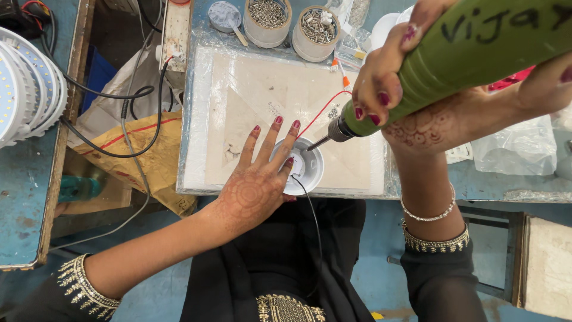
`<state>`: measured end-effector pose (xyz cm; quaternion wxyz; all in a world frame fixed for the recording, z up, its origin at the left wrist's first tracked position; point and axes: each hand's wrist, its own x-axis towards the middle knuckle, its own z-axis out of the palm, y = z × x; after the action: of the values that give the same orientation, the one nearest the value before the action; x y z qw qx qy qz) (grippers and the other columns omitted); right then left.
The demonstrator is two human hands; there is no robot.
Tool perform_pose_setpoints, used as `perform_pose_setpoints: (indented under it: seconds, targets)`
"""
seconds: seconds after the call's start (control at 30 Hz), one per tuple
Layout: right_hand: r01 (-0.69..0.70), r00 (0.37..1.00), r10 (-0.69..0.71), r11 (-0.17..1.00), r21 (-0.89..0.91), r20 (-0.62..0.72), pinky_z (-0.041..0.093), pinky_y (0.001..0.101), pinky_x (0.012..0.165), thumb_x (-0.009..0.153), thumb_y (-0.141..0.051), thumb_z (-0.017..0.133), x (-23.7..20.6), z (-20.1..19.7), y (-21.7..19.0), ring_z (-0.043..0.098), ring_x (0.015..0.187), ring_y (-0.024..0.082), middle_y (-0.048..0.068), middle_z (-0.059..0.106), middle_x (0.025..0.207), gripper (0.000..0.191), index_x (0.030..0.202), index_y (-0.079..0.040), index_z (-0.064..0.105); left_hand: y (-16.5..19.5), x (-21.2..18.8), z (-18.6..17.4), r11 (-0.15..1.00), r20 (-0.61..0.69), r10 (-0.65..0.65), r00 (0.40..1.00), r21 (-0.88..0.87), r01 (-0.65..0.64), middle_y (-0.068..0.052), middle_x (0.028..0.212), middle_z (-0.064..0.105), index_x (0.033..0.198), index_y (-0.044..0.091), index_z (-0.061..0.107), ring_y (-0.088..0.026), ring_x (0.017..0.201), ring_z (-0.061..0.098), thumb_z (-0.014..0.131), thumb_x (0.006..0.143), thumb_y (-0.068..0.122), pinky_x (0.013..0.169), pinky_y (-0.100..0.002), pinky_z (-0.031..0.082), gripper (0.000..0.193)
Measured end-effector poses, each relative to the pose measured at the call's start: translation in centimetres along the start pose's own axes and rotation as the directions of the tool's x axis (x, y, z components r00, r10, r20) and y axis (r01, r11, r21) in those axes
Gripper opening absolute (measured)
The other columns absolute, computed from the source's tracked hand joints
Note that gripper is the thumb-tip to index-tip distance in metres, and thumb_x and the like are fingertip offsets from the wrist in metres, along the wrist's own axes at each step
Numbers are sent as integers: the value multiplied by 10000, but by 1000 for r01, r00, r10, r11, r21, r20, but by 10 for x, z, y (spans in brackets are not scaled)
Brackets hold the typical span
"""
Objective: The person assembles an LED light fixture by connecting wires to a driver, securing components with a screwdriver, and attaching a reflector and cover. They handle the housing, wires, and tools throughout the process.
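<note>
Two hands work over a white lamp housing (305, 170) that sits on a pale board (250, 101), right at the board's near edge on the counter (512, 185). The left hand (256, 182) lies open, fingers spread, pressing the housing's left rim. The right hand (411, 101) is closed around a green electric screwdriver (465, 53), whose tip points down into the housing. A red wire (322, 110) and a black wire (313, 220) lead out of it. Two tubs of screws (292, 21) stand at the board's far edge, leaving bare board between.
</note>
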<state>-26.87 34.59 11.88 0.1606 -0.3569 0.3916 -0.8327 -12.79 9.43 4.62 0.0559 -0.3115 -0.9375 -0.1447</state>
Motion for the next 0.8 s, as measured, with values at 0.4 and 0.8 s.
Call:
perform_pose_setpoints:
  seconds: [0.4,0.8]
  targets:
    - [98,994,-108,969,-226,-31,482,340,446,750,-952,243,3,68,9,594,474,239,138,544,609,1027,1102,-13,469,-6,1,4,997,25,-1,1000,-75,3,-200,1648,195,1121,-13,740,-427,1524,110,805,715,341,1183,-661,114,542]
    - [70,991,-90,978,-195,-99,487,358,467,841,-878,343,-3,82,25,572,461,238,152,527,638,912,1048,8,419,-5,0,3,997,10,2,1000,-77,-1,-183,1651,193,1133,-13,736,-417,1524,121,806,720,335,1184,-652,132,545]
